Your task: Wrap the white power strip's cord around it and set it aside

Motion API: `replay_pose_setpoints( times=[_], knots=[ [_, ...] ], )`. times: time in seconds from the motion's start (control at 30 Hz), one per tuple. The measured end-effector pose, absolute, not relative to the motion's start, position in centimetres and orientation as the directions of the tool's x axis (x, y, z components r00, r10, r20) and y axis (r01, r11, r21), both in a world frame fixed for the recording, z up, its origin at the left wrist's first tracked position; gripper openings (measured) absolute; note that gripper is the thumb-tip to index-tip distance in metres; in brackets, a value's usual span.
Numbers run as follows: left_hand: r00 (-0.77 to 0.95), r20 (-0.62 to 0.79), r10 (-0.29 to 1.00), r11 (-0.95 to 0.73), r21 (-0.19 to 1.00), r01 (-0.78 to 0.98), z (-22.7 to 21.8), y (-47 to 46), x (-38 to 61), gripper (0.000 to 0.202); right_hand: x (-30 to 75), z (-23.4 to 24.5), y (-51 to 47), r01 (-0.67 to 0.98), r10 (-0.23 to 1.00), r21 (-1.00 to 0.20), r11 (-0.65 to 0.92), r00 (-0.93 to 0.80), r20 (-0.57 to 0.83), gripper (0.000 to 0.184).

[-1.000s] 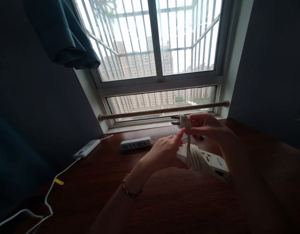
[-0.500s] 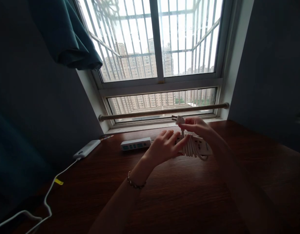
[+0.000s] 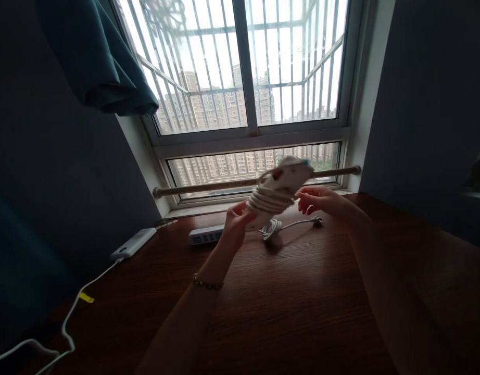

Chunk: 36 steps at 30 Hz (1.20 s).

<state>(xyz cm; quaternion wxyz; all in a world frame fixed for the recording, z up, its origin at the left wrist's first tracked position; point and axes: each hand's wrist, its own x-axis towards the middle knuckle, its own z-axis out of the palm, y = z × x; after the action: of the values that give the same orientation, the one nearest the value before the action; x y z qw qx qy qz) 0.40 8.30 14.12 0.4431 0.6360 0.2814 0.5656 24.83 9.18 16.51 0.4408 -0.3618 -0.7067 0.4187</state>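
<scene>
A white power strip (image 3: 300,174) with its cord (image 3: 269,200) wound round the middle is raised off the table and tilted, its far end up to the right and blurred. My left hand (image 3: 237,221) grips its lower end. My right hand (image 3: 320,200) is close to the strip's right side, fingers bent and apart; whether a fingertip touches the strip, I cannot tell. The wound strip's plug cannot be made out. Behind my left hand lies a second power strip (image 3: 204,235), white with blue sockets. Its coiled cord (image 3: 271,229) and plug (image 3: 317,221) rest on the table below the raised strip.
On the left of the brown wooden table (image 3: 263,307) lies a white device (image 3: 134,244) with a white cable (image 3: 70,317) bearing a yellow tag (image 3: 86,298). A rail (image 3: 209,186) crosses the barred window at the back. A blue curtain (image 3: 103,67) hangs upper left.
The wound power strip has been lifted and tilted up in my left hand. My right hand has let go of its plug. The other strip's coiled cord and plug have come into view.
</scene>
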Motion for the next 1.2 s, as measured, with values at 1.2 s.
replay_pose_setpoints(
  times=[1.2],
  knots=[
    [0.746, 0.11, 0.657, 0.546, 0.612, -0.572, 16.7, 4.6, 0.6, 0.073, 16.7, 16.5, 6.8, -0.589, 0.854, -0.661, 0.465, 0.101, 0.511, 0.044]
  ],
)
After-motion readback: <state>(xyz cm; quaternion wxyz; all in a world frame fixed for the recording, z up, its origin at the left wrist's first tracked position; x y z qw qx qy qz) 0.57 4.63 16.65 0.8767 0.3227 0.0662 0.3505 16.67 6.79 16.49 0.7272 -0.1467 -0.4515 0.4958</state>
